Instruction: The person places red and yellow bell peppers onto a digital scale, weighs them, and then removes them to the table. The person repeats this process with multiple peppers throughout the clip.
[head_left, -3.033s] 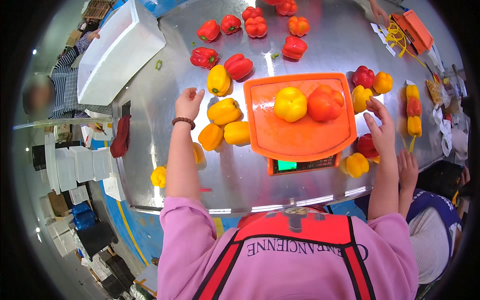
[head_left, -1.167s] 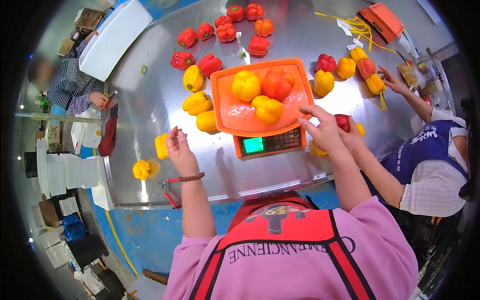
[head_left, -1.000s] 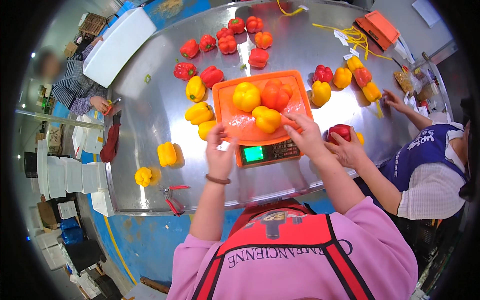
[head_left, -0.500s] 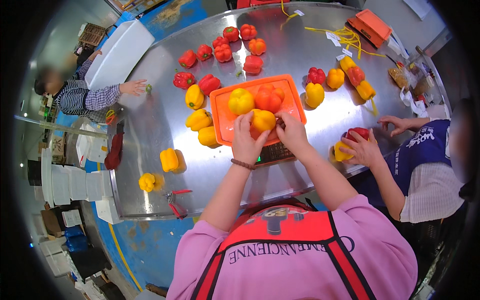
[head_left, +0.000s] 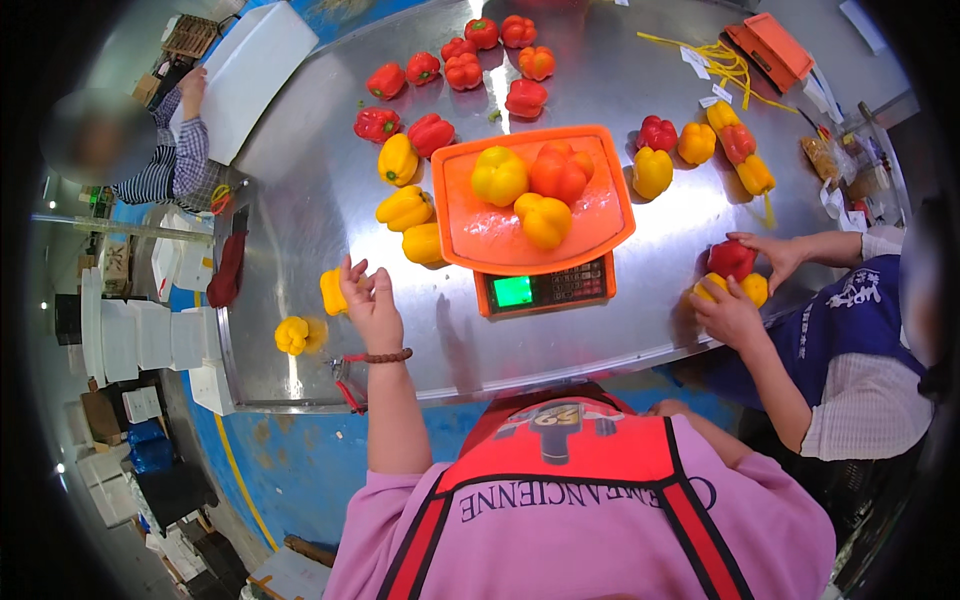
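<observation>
My left hand [head_left: 372,308] is beside a yellow bell pepper [head_left: 332,292] on the left of the metal table, fingers apart and holding nothing. It partly covers that pepper; whether it touches it I cannot tell. My right hand [head_left: 668,408] is low by my apron, mostly hidden, its fingers not readable. In front of me an orange tray [head_left: 462,240] sits on a digital scale [head_left: 545,290]. Resting in the tray are a bright yellow pepper [head_left: 499,176], an orange-red pepper [head_left: 561,172] and a deeper yellow pepper [head_left: 544,221].
Red peppers [head_left: 463,71] and yellow peppers [head_left: 404,208] lie left of and behind the tray. Red-handled pruners [head_left: 350,397] lie near the front edge. On the right a co-worker's hands [head_left: 735,312] hold peppers. Yellow ties [head_left: 735,75] lie farther back. Another person stands at far left beside a white box [head_left: 245,80].
Both my hands have left the deeper yellow pepper, which now rests in the tray. My left hand moved left to another yellow pepper; my right drew back toward my body. The scale's display shows.
</observation>
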